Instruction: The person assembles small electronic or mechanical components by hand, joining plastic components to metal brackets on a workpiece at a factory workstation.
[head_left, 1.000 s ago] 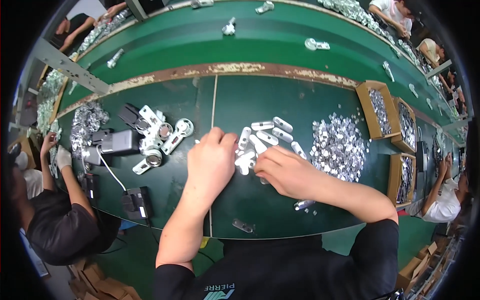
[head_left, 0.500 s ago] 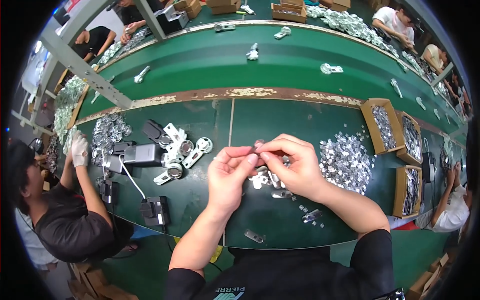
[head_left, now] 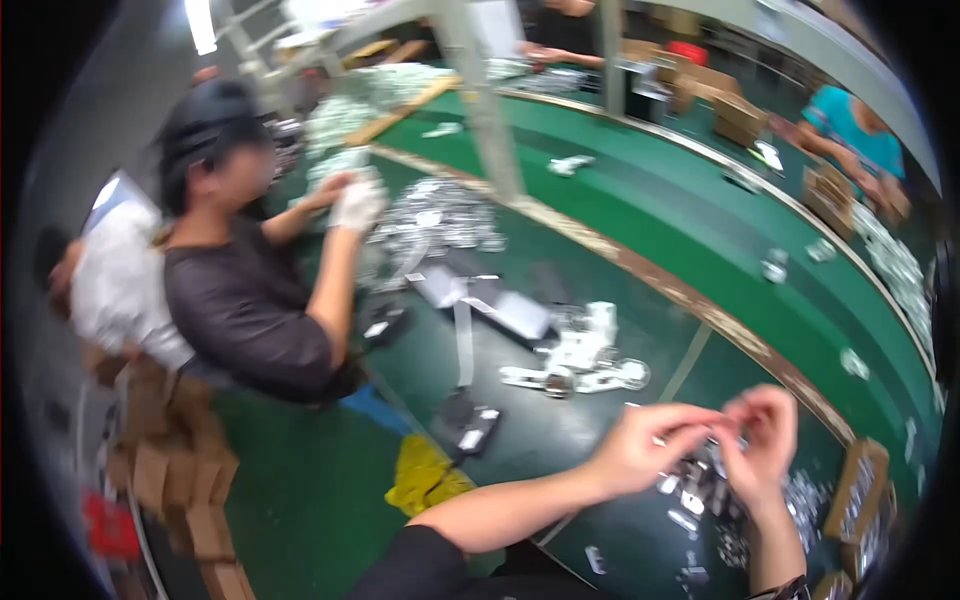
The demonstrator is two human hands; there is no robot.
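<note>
My left hand (head_left: pixel 645 448) and my right hand (head_left: pixel 760 440) meet at the fingertips above the green table, right of the middle of the view. Both are closed in a pinch. Whatever sits between the fingers is too small and blurred to name. Below them lie several shiny metal pieces (head_left: pixel 683 519), partly hidden by my right hand. A heap of small silvery pieces (head_left: pixel 803 497) spreads beside my right wrist. To the left of my left hand is a cluster of white parts with round ends (head_left: pixel 590 350).
A grey boxy device (head_left: pixel 515 312) and a black box with a cable (head_left: pixel 467 422) stand on the table. Beyond is a pile of shiny rings (head_left: pixel 440 215). A co-worker (head_left: pixel 250 290) sits at left, a green conveyor (head_left: pixel 680 220) runs behind, and a cardboard box (head_left: pixel 856 492) stands right.
The view has swung left, so my hands now appear farther right and lower, and the picture is smeared. My fingertips stay together. More of the co-worker at left shows.
</note>
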